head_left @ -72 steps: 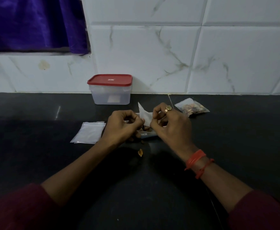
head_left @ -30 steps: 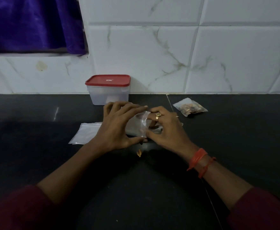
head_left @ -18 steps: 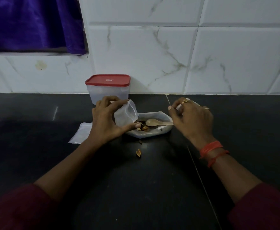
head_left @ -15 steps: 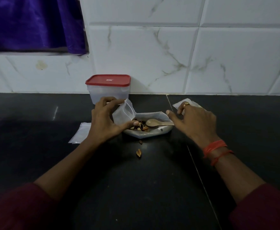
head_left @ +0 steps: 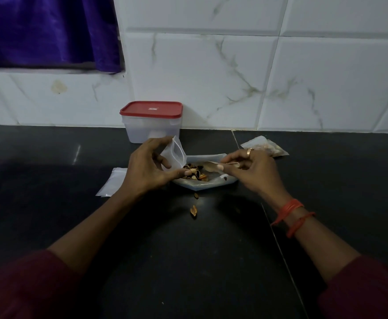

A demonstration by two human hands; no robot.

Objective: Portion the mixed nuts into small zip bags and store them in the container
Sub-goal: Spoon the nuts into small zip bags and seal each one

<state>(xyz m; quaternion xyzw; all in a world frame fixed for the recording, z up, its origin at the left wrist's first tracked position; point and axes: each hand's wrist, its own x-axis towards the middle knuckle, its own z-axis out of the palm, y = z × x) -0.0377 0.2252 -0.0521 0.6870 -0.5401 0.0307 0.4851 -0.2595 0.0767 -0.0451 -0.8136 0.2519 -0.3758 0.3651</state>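
Note:
My left hand (head_left: 148, 168) pinches a small clear zip bag (head_left: 174, 154) and holds its mouth open, tilted toward the nuts. A large flat bag (head_left: 208, 184) lies on the black counter with mixed nuts (head_left: 194, 173) piled on it. My right hand (head_left: 249, 168) grips the handle of a small pale spoon (head_left: 211, 166) whose bowl hovers over the nuts. A filled zip bag (head_left: 267, 147) lies behind my right hand. The clear container with a red lid (head_left: 151, 120) stands shut against the tiled wall.
A stack of empty zip bags (head_left: 112, 184) lies left of my left hand. Two loose nut pieces (head_left: 194, 210) sit on the counter in front of the large bag. The tiled wall bounds the counter at the back; a purple curtain (head_left: 48, 31) hangs at upper left.
Both hands worked the small bag open, then my right hand let go, reached right and came back to take hold of the spoon. My left hand kept the small bag.

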